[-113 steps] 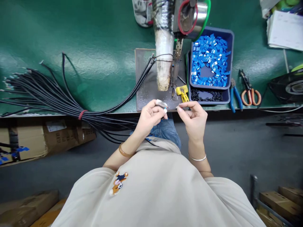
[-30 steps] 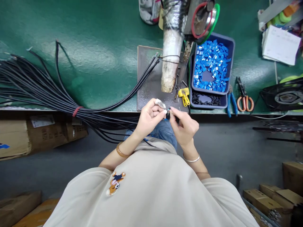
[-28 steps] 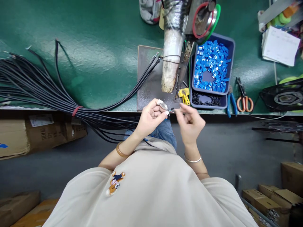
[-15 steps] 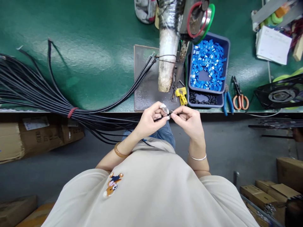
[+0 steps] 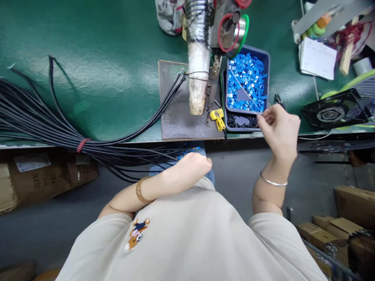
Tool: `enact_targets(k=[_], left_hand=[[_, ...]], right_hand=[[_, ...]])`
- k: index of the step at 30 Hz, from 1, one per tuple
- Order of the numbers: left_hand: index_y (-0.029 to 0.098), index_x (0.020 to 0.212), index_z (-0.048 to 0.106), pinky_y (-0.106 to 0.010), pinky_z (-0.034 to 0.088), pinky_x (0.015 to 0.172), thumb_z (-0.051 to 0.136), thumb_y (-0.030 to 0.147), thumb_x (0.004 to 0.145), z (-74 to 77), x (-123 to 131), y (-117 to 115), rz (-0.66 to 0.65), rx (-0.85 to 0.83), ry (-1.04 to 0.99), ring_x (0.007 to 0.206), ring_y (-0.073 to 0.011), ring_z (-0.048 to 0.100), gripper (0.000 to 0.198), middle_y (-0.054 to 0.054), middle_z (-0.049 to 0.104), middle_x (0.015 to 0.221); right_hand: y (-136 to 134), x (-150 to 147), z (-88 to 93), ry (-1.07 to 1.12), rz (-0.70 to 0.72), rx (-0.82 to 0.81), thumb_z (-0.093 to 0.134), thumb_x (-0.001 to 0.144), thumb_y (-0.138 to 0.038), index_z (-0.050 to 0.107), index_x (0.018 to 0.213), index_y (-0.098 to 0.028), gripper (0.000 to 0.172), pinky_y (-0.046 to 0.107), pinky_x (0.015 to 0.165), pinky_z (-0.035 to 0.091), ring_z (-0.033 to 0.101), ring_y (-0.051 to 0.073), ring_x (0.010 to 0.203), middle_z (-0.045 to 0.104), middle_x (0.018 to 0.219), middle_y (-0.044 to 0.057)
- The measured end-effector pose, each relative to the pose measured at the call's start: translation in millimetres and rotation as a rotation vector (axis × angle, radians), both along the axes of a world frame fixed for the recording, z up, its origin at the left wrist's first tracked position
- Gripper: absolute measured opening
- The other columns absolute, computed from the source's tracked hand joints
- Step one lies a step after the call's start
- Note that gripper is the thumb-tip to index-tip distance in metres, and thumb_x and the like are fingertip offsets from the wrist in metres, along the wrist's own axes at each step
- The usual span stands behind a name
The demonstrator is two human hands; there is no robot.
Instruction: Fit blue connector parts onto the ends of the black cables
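My right hand (image 5: 279,130) is raised beside the right end of the lower bin (image 5: 256,130), which holds small black pieces. Its thumb and forefinger come together near the rim; whether anything tiny is between them I cannot make out. My left hand (image 5: 195,166) is curled in front of my lap, back upward, with its fingers hidden underneath. Just behind it lie the ends of black cables (image 5: 146,153), some with blue bits. Above the black pieces stands a grey bin (image 5: 268,74) of blue pieces (image 5: 247,80), crossed by a thin pale line.
A red band (image 5: 83,145) ties the cable bundle at the left. Over a dark board (image 5: 175,125) hang a white-wrapped nozzle (image 5: 197,88) and a metal arm (image 5: 215,78), beside a yellow clip (image 5: 218,118). A black fan (image 5: 331,113) and papers (image 5: 318,58) lie right.
My hands have parted. The right went from the black cable out to the right by the bins; the left turned back-up and curled over. The view shifted slightly, and my right hand now covers the pliers.
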State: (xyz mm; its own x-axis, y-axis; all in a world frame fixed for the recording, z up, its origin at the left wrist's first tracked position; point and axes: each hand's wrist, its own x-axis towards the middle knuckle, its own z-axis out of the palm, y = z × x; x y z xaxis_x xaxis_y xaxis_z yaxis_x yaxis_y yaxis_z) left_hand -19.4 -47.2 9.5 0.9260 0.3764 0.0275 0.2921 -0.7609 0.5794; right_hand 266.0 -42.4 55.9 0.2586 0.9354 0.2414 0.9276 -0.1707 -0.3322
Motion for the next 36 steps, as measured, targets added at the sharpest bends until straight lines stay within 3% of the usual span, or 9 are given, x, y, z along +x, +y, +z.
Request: enact_targets(k=[2,4,6,8,11,15,23,29,36], left_hand=[[0.010,0.084,0.067,-0.031,0.046,0.055,0.049,-0.006,0.077,-11.5,6,-9,0.176,0.023,-0.055,0.063,-0.0235,0.069,0.025,-0.012,0.072,0.075],[0.011,0.090,0.068,-0.029,0.048,0.056,0.054,0.006,0.087,-22.1,9,-10,0.450,-0.109,-0.312,0.064,-0.0199,0.068,0.015,-0.011,0.073,0.077],[0.015,0.091,0.068,-0.023,0.046,0.051,0.059,0.022,0.092,-27.9,9,-6,0.724,-0.405,-0.627,0.054,-0.0122,0.062,0.011,-0.004,0.071,0.070],[0.016,0.090,0.066,-0.019,0.036,0.041,0.065,0.032,0.089,-28.5,5,-1,0.873,-0.752,-0.860,0.041,-0.0055,0.048,0.016,0.000,0.068,0.064],[0.017,0.102,0.066,-0.018,0.024,0.035,0.074,0.037,0.081,-24.6,-1,8,0.855,-1.111,-0.983,0.036,-0.0017,0.036,0.031,0.000,0.069,0.067],[0.015,0.101,0.070,-0.019,0.017,0.035,0.076,0.039,0.078,-20.6,-6,16,0.729,-1.312,-0.952,0.037,-0.0010,0.034,0.033,-0.001,0.067,0.065],[0.014,0.080,0.067,-0.020,0.007,0.036,0.079,0.037,0.073,-16.8,-1,25,0.661,-1.359,-0.870,0.035,0.0002,0.024,0.027,0.003,0.057,0.053],[0.015,0.075,0.060,-0.019,0.007,0.037,0.078,0.034,0.072,-15.4,3,25,0.685,-1.341,-0.842,0.036,0.0003,0.024,0.027,0.003,0.056,0.053],[0.015,0.074,0.059,-0.018,0.015,0.041,0.075,0.030,0.073,-13.9,8,26,0.741,-1.280,-0.867,0.043,-0.0016,0.028,0.022,0.007,0.045,0.051]], right_hand=[[21,9,-12.6,-0.088,-0.071,0.058,0.064,0.085,-0.030,0.061,0.081,-0.021,0.010,0.034,0.071,0.051,0.065,0.019,0.065,0.067,0.068,0.002],[39,13,-22.7,-0.129,-0.098,0.048,0.062,0.087,-0.031,0.061,0.082,-0.021,0.011,0.037,0.075,0.051,0.066,0.020,0.070,0.068,0.073,0.004],[52,13,-29.1,-0.146,-0.073,0.017,0.062,0.088,-0.032,0.062,0.082,-0.020,0.013,0.038,0.078,0.050,0.065,0.021,0.073,0.068,0.074,0.005],[62,12,-32.4,-0.151,-0.030,-0.005,0.064,0.086,-0.032,0.061,0.079,-0.020,0.014,0.039,0.078,0.048,0.063,0.021,0.074,0.066,0.074,0.005],[76,11,-33.6,-0.144,-0.015,-0.064,0.071,0.079,-0.027,0.059,0.070,-0.020,0.016,0.037,0.076,0.044,0.059,0.019,0.072,0.066,0.073,0.007],[91,8,-31.9,-0.182,-0.026,-0.152,0.068,0.074,-0.016,0.050,0.064,-0.023,0.023,0.036,0.073,0.037,0.057,0.016,0.074,0.068,0.082,0.012],[89,4,-24.1,-0.126,0.005,0.019,0.061,0.074,-0.012,0.050,0.067,-0.023,0.016,0.035,0.076,0.043,0.059,0.015,0.069,0.071,0.078,0.010],[84,15,-30.7,0.279,-0.025,0.152,0.062,0.071,-0.006,0.052,0.068,-0.021,0.019,0.024,0.059,0.049,0.070,0.010,0.065,0.074,0.087,0.009],[50,-11,-26.6,0.709,0.235,0.447,0.075,0.074,-0.008,0.058,0.075,-0.018,0.020,0.034,0.080,0.064,0.076,0.022,0.090,0.075,0.086,0.010]])
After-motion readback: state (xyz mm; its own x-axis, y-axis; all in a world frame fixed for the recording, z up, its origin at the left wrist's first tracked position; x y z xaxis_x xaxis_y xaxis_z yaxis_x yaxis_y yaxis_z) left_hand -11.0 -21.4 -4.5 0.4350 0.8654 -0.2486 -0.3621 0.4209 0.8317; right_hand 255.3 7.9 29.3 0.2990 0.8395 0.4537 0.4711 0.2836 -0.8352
